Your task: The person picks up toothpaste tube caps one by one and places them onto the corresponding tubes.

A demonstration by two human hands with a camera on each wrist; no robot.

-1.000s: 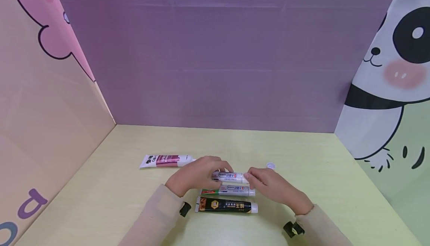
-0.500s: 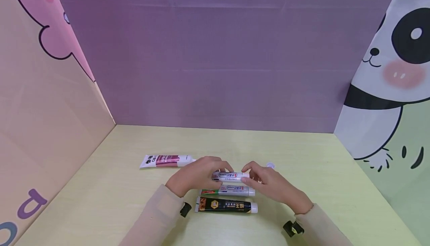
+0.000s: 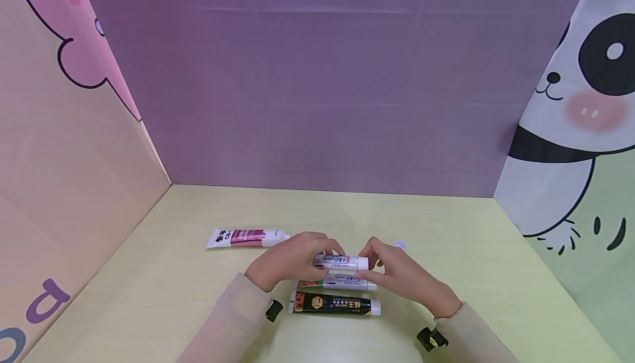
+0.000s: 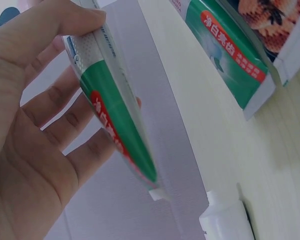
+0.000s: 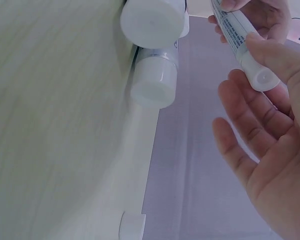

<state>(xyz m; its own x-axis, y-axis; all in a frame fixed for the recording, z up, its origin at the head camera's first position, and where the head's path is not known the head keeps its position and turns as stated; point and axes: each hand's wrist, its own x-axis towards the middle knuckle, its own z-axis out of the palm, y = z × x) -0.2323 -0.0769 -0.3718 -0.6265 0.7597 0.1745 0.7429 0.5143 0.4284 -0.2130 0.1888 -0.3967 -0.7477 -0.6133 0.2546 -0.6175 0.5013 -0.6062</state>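
Note:
My left hand holds a white toothpaste tube with a green tail, pinched between thumb and fingers above the table. Its white cap is on and points right. My right hand is at that cap end, thumb and index finger spread on either side of the cap without gripping it. Nearer me lie a matching green-tailed tube and a black toothpaste tube, both capped and side by side. The tail of the held tube is hidden behind my left hand in the head view.
A pink-and-white tube lies at the back left, its bare nozzle end partly behind my left hand. A loose white cap rests on the table beyond my right hand. Printed panels stand left and right, a purple one behind.
My right thumb and index finger have come off the cap of the held tube and spread apart. The left hand and the tubes on the table have stayed put.

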